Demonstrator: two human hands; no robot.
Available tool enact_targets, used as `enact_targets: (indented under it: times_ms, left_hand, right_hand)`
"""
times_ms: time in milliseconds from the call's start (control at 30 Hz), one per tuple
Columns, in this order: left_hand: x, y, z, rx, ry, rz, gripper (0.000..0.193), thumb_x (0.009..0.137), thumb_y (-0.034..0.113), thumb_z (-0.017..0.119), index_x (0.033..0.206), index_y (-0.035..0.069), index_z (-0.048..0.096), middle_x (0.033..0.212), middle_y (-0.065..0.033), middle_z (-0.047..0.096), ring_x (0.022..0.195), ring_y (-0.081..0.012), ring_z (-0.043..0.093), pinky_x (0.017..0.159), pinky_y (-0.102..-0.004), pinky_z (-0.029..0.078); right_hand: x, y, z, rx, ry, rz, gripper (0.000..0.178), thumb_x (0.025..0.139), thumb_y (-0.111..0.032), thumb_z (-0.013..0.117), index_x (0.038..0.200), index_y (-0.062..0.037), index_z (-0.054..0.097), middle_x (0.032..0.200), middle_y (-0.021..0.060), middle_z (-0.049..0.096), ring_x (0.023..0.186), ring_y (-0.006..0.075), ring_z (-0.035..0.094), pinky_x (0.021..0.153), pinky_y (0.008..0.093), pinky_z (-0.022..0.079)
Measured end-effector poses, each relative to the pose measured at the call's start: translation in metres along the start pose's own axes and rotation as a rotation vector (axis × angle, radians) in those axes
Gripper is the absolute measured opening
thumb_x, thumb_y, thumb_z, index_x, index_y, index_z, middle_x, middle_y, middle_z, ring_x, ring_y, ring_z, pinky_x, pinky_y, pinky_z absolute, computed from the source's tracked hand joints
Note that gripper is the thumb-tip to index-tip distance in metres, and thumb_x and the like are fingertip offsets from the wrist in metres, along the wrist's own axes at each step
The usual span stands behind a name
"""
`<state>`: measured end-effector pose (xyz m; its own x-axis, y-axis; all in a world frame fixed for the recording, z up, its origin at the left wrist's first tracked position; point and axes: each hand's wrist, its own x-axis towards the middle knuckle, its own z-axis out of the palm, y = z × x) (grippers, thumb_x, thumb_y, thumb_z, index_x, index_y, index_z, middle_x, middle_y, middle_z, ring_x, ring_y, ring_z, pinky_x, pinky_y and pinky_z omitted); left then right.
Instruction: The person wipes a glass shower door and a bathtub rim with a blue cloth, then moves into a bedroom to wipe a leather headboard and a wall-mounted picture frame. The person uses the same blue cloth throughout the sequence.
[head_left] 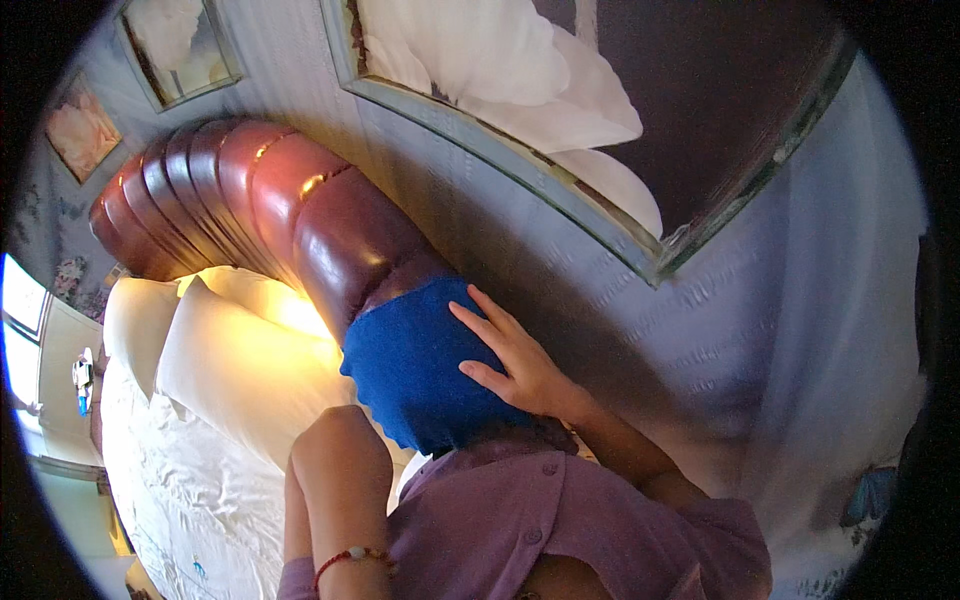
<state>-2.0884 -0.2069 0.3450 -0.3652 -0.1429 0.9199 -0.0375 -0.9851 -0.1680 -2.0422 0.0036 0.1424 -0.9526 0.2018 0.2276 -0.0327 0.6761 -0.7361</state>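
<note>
A blue cloth (pixel 415 350) lies spread over the near end of a padded brown leather headboard (pixel 270 190), its edge wavy. My right hand (pixel 515 365) rests on the right part of this cloth, fingers stretched out and apart, pressing it against the leather. Left of the cloth's lower edge is my left hand (pixel 342 450), bent at the wrist with its back up. Its fingers are turned away and hidden, so what they touch or hold does not show. A red beaded bracelet (pixel 352 560) circles the left wrist area.
White pillows (pixel 240 360) lean below the headboard on a bed with a white sheet (pixel 190 490). A large framed flower picture (pixel 560 150) hangs on the wall close at the right. Smaller framed pictures (pixel 180 50) hang at the far left, and a window (pixel 22 330) is beyond the bed.
</note>
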Motion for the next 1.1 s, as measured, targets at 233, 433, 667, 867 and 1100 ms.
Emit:
enact_targets:
  times_ms: [233, 433, 667, 867, 1100]
  left_hand:
    - [-0.036, 0.032, -0.032, -2.061, 1.079, 2.34, 0.006, 0.074, 0.0, 0.063, 0.071, 0.005, 0.066, 0.076, -0.0203, 0.067, 0.078, -0.0347, 0.068, 0.064, -0.0424, 0.055]
    - [-0.174, 0.044, -0.152, -3.428, 1.045, 2.442, 0.046, 0.097, 0.029, 0.049, 0.137, 0.008, 0.056, 0.149, -0.0198, 0.042, 0.146, -0.0491, 0.021, 0.116, -0.0608, 0.014]
    - [-0.146, -0.02, -0.253, -3.58, 0.748, 2.052, 0.05, 0.096, 0.02, 0.051, 0.146, 0.019, 0.049, 0.163, -0.0138, 0.022, 0.149, -0.0488, 0.004, 0.119, -0.0597, 0.002]
    - [-0.12, -0.052, -0.381, -3.739, 0.184, 1.919, 0.044, 0.099, 0.036, 0.052, 0.142, 0.028, 0.052, 0.164, -0.0157, 0.016, 0.146, -0.055, 0.002, 0.107, -0.0777, 0.012]
    - [-0.179, -0.019, -0.325, -3.666, 0.047, 1.893, 0.062, 0.099, 0.035, 0.053, 0.155, 0.024, 0.031, 0.163, -0.0257, 0.007, 0.142, -0.0625, 0.005, 0.105, -0.077, 0.017]
  right_hand:
    - [-0.015, -0.01, -0.007, -0.315, 0.008, -0.013, 0.066, 0.097, -0.038, 0.058, 0.154, -0.0166, 0.033, 0.158, 0.0303, 0.017, 0.141, 0.0528, 0.026, 0.114, 0.0608, 0.025]
    - [0.013, -0.019, -0.001, -0.229, -0.09, -0.042, 0.066, 0.099, -0.039, 0.055, 0.155, -0.0186, 0.029, 0.159, 0.0299, 0.014, 0.143, 0.0558, 0.019, 0.114, 0.0619, 0.024]
    - [0.143, 0.023, 0.017, -0.152, -0.021, -0.093, 0.066, 0.1, -0.036, 0.053, 0.156, -0.0152, 0.025, 0.158, 0.0318, 0.016, 0.144, 0.0505, 0.023, 0.117, 0.0541, 0.026]
    - [0.292, 0.09, 0.04, -0.105, 0.074, -0.209, 0.061, 0.099, -0.046, 0.05, 0.152, -0.0187, 0.038, 0.153, 0.0331, 0.029, 0.139, 0.0484, 0.035, 0.113, 0.0475, 0.033]
    - [0.209, 0.028, 0.015, -0.092, -0.112, -0.174, 0.058, 0.1, -0.036, 0.053, 0.154, -0.0193, 0.036, 0.159, 0.0291, 0.019, 0.146, 0.0443, 0.024, 0.118, 0.0481, 0.023]
